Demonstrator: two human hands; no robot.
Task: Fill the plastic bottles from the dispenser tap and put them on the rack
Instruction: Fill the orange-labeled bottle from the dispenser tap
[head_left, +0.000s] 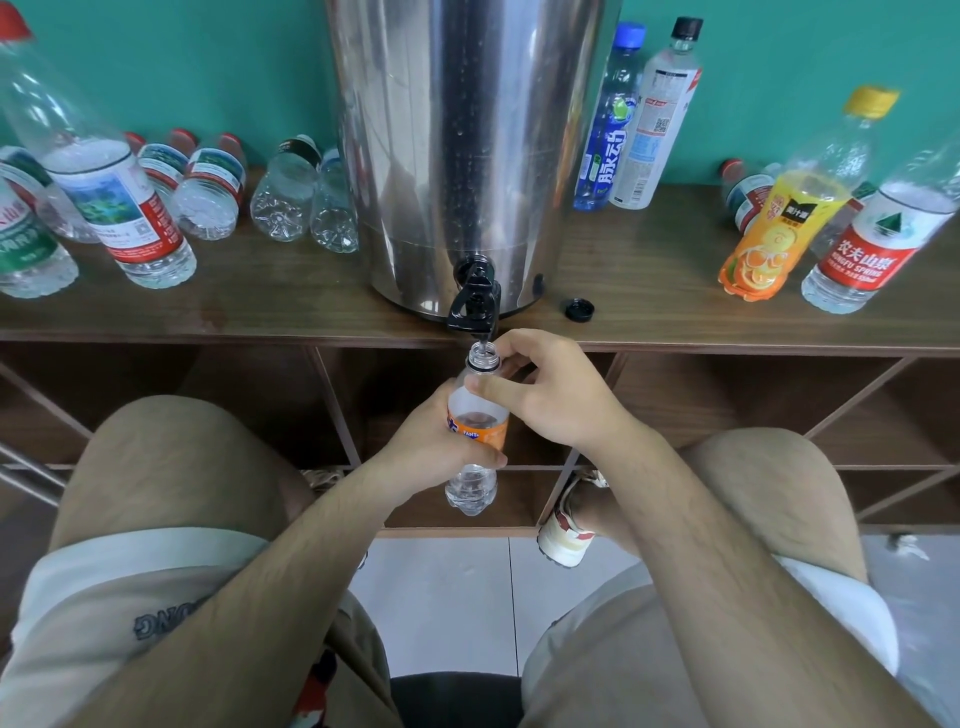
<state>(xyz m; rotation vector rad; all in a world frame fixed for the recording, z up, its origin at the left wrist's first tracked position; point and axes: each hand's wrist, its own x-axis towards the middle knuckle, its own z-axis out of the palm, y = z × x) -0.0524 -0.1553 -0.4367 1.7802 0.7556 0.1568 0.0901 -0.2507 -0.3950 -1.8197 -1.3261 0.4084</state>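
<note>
A clear Fanta bottle (475, 410) with an orange label stands upright under the black tap (474, 301) of the steel dispenser (467, 156), its open mouth right below the spout. My left hand (436, 447) grips the bottle around its label. My right hand (550, 395) holds the bottle's neck with thumb and fingers curled round it. Water shows in the bottle's lower part. Its black cap (580, 309) lies on the wooden rack top (649, 312) to the right of the tap.
Several capped and empty bottles stand or lie on the rack top left (119, 208) and right (769, 228) of the dispenser. Two tall bottles (639, 119) lean on the green wall. Open shelf compartments (727, 410) lie below. My knees flank the bottle.
</note>
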